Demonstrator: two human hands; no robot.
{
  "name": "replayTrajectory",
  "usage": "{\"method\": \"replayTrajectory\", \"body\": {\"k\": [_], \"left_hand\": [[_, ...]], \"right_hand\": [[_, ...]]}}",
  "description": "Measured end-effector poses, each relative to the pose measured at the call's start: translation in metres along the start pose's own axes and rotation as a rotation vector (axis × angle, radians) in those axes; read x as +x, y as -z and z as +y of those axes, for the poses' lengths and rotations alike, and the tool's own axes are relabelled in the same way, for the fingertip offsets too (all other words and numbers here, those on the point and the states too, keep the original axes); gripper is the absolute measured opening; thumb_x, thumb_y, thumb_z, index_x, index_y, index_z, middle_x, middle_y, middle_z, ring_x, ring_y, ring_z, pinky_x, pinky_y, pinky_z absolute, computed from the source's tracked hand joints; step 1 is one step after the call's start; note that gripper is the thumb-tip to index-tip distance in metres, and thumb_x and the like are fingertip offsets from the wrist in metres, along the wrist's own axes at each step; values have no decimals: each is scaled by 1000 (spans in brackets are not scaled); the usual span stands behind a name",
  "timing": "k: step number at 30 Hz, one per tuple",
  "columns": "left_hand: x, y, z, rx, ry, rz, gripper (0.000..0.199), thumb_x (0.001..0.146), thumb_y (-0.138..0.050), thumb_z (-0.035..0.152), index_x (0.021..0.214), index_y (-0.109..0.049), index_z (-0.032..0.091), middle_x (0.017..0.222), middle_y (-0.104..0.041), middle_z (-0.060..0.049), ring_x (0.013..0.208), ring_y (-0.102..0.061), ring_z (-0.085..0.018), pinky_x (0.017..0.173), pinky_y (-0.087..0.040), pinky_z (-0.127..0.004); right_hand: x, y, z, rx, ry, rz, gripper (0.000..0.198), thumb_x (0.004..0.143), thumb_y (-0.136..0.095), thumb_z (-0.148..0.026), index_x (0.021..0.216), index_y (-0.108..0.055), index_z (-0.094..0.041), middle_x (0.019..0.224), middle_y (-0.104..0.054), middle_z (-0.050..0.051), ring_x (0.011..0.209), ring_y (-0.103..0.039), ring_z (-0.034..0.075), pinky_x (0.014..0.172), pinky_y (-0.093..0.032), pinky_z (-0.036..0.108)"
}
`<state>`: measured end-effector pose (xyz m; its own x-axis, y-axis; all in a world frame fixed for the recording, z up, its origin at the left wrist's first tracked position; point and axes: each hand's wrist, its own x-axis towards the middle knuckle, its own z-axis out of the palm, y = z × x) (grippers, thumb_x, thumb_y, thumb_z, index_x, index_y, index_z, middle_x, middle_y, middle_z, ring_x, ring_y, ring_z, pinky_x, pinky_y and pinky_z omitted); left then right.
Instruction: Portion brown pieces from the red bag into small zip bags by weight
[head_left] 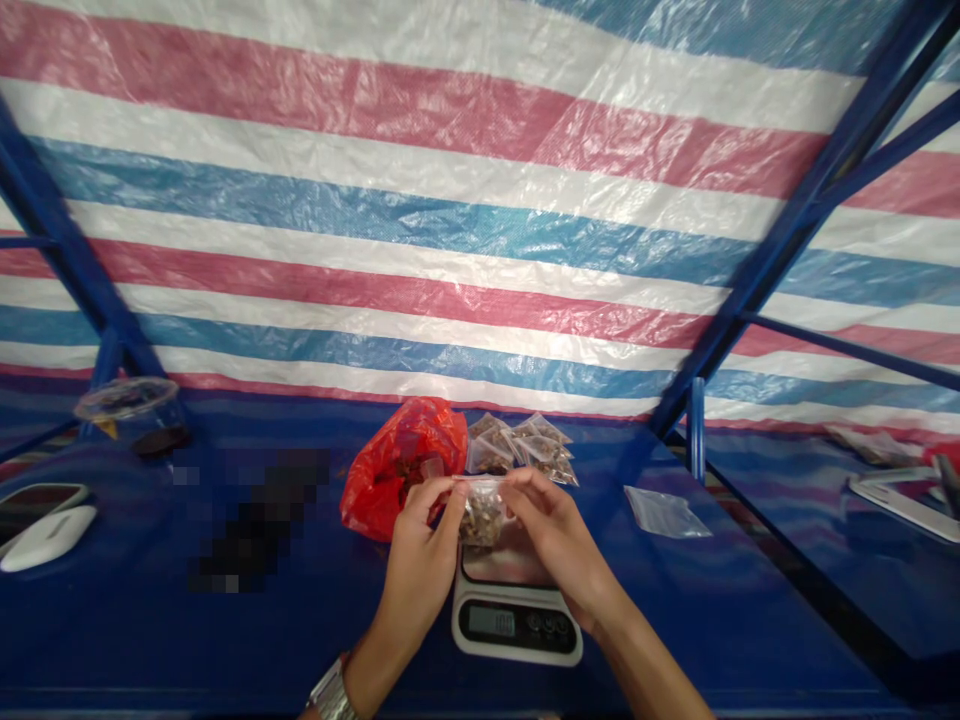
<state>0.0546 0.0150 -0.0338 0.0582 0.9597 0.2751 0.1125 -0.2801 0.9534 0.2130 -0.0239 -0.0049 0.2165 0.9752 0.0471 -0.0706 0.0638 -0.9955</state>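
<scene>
My left hand (424, 527) and right hand (553, 528) grip the small clear bag (482, 510) by its top edge, brown bits (481, 528) inside — bag over the far part of the scale (517, 652); whether it touches the pan (506, 566), I cannot tell. Red bag (382, 485) sits open just beyond my left hand; filled clear bags (536, 450) lie beside it on the blue desk (697, 610) — a flat bag (666, 513) lies well apart, at right

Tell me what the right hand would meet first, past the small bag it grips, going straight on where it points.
Past the small bag, the right hand would most likely meet the filled bags beyond the scale; depth is unclear, so it might pass above them.
</scene>
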Motion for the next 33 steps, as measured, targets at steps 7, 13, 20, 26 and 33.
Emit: {"method": "replayTrajectory", "body": {"k": [7, 13, 20, 26, 33], "left_hand": [[-2, -2, -1, -65, 40, -42, 34, 96, -60, 51, 101, -76, 21, 104, -80, -8, 97, -73, -25, 87, -57, -36], [-3, -1, -1, -39, 29, -38, 34, 95, -61, 51, 103, -76, 21, 108, -79, -9, 102, -73, -26, 92, -56, -38], [-5, 3, 8, -47, -13, -79, 32, 94, -63, 50, 99, -77, 22, 104, -79, -8, 101, -72, -25, 93, -55, -37], [-7, 10, 26, 22, -142, -87, 26, 96, -63, 45, 91, -76, 23, 97, -75, -6, 95, -70, -24, 89, -54, -36], [-6, 14, 23, 111, -243, -94, 32, 101, -56, 43, 120, -76, 27, 124, -75, -8, 122, -65, -25, 111, -49, -45]], "right_hand": [[-1, -10, 4, -66, 58, -12, 43, 83, -76, -63, 97, -69, -22, 86, -71, 2, 78, -64, 20, 71, -51, 29], [0, -17, 11, -162, 106, 64, 42, 86, -73, -63, 92, -69, -22, 75, -66, 0, 68, -57, 17, 64, -48, 27], [-4, -19, 8, -295, 170, 17, 42, 91, -67, -63, 98, -73, -22, 85, -71, 2, 76, -61, 19, 72, -52, 29], [-14, -21, -10, -252, 255, -23, 38, 93, -66, -59, 95, -73, -22, 89, -75, 3, 82, -65, 20, 78, -53, 30], [3, 29, -15, -385, 239, 122, 47, 90, -67, -63, 102, -78, -18, 85, -77, 5, 72, -63, 21, 70, -51, 32]]}}
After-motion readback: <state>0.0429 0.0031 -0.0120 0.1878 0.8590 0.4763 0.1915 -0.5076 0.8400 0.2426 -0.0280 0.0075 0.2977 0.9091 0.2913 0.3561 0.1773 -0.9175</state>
